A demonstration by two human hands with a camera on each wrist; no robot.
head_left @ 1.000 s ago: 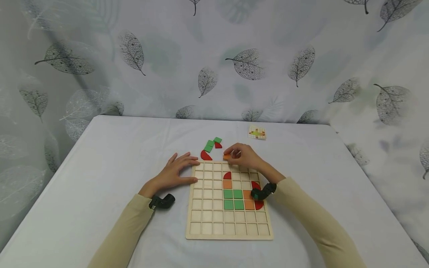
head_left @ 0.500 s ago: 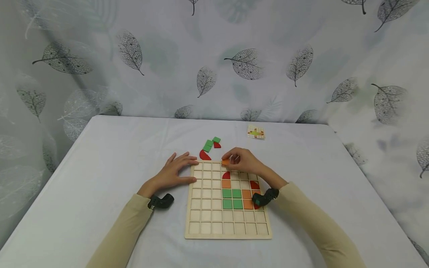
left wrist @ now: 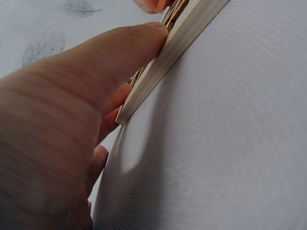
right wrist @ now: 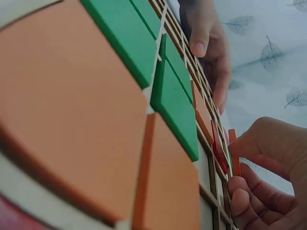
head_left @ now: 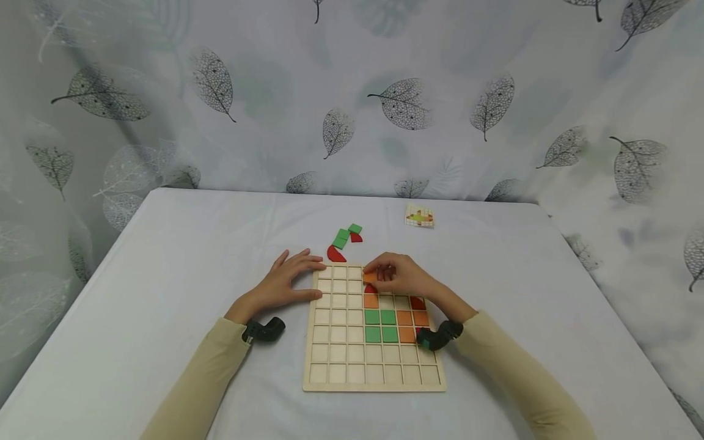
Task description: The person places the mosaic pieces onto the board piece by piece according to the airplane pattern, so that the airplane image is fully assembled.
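Observation:
A wooden grid board [head_left: 338, 336] lies flat on the table. Between thumb and fingers, my right hand [head_left: 406, 275] pinches an orange square tile [head_left: 370, 278] over the board's far row, just beyond a red quarter-round tile [head_left: 371, 289]. From the right wrist view, this orange tile [right wrist: 235, 153] stands tilted on edge at the fingertips. My left hand [head_left: 283, 284] rests at the board's far left corner, fingers spread, thumb on the left rim. The thumb [left wrist: 129, 45] touches the board's wooden edge [left wrist: 160, 69] in the left wrist view. Green tiles [head_left: 381, 326], orange tiles [head_left: 406, 326] and red tiles fill several cells.
Beyond the board lie loose green squares [head_left: 341, 238] and red quarter-round pieces [head_left: 336, 254]. A small pattern card [head_left: 420, 216] sits near the table's far edge. White cloth covers the table [head_left: 220, 226], and a leaf-print curtain [head_left: 264, 110] hangs behind it.
My right hand has moved toward me with the orange tile, from beyond the board's far rim to over its far row. The left hand keeps its place.

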